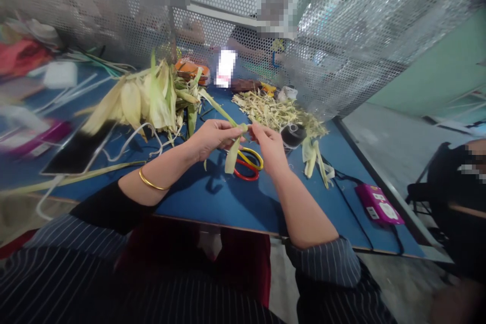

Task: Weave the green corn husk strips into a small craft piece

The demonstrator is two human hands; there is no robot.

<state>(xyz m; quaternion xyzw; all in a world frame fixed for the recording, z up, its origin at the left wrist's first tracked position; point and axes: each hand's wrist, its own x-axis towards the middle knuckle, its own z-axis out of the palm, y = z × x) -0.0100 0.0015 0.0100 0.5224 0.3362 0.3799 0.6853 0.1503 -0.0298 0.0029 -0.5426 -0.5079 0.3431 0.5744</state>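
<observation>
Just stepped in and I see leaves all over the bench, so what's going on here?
A person seated at a blue table holds a pale green leaf strip between both hands: the left hand and right hand pinch it near its top, and its end hangs down. Under it lie red and yellow loops. A pile of husks sits to the left, shredded scraps behind, a dark phone beside the left arm.

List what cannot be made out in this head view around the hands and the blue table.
- Fingertips of the left hand and right hand: curled over the leaf strip, so the pinch itself is hidden.
- Red and yellow scissors: blades covered by the strip and right hand.
- Left side of the blue table: motion blur smears the items there.
- Pink device: label too small to read.
- Behind the perforated screen: only vague shapes.
</observation>
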